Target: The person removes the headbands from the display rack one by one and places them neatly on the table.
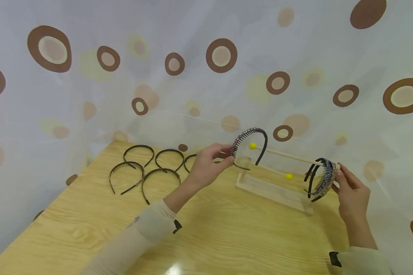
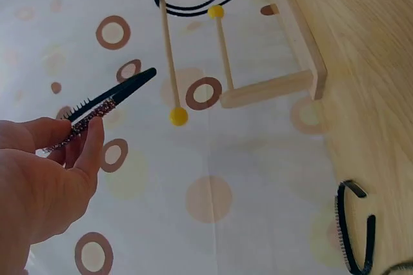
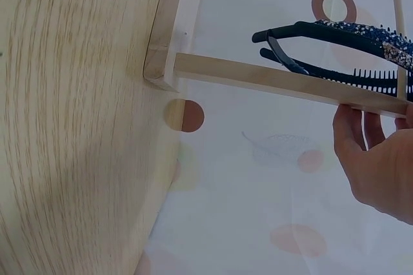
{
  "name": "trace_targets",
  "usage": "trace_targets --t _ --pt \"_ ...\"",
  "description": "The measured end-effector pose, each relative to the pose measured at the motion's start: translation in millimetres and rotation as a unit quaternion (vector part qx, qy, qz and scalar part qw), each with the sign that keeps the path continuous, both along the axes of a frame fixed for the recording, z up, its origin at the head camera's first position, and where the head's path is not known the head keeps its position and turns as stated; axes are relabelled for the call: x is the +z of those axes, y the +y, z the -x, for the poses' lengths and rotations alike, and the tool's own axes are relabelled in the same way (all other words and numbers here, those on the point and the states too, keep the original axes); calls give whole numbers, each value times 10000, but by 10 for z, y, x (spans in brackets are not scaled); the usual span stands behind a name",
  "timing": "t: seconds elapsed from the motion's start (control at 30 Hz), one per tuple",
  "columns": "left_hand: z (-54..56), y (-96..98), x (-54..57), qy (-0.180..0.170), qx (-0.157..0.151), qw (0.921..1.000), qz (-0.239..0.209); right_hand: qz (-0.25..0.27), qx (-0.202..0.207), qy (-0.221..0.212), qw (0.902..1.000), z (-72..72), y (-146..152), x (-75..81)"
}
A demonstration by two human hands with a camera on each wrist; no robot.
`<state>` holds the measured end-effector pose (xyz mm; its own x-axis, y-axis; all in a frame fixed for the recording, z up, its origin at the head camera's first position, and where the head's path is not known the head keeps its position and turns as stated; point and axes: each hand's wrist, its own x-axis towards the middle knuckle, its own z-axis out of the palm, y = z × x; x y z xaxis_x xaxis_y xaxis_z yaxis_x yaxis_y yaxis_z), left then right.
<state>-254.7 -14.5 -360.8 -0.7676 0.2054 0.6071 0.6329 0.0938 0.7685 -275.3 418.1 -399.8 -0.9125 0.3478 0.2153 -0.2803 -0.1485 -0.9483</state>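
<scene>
My left hand pinches one side of a black toothed headband set with pinkish glittering stones. In the head view its arch frames the yellow ball on the end of a wooden rod; in the left wrist view the headband lies apart from that ball. With my right hand I grip the top end of the upright of a wooden rack. Next to those fingers, blue and silver stone-covered headbands hang on the upper rod.
The rack's base stands on the wood-grain table. A lower rod also ends in a yellow ball. Several dark headbands lie on the table at the left. A dotted curtain hangs behind and beside the table.
</scene>
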Motion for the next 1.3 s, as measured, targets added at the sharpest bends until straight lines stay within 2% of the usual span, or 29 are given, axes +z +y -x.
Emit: trace_targets --t 0.17,0.33,0.47,0.57,0.67,0.77,0.9,1.0,1.17,1.3 --pt "-24 -379 -143 -166 134 9988 443 100 64 100 9999 18 12 7" --pt "-7 -667 -310 -777 110 9949 633 83 -11 83 9999 22 19 13" --pt "76 -820 -442 -1338 -156 9881 746 96 -91 99 9999 33 35 40" --pt "160 -928 -529 -1600 -313 9813 1019 222 -61 146 9996 35 40 45" --pt "248 -1033 -626 -1807 -323 9747 1278 332 -8 154 9993 39 34 31" --pt "315 -1132 -718 -2137 -177 9670 1377 338 6 105 9994 42 21 15" --pt "372 -1220 -761 -2630 71 9544 1414 289 -46 119 9995 36 22 1" --pt "408 -1271 -758 -2901 101 9460 1443 269 -69 183 9994 43 32 17" --pt "432 -1364 -774 -3228 167 9328 1597 129 -43 157 9998 55 37 31" --pt "409 -1408 -795 -3369 286 9227 1851 246 -3 158 9996 42 22 -4"
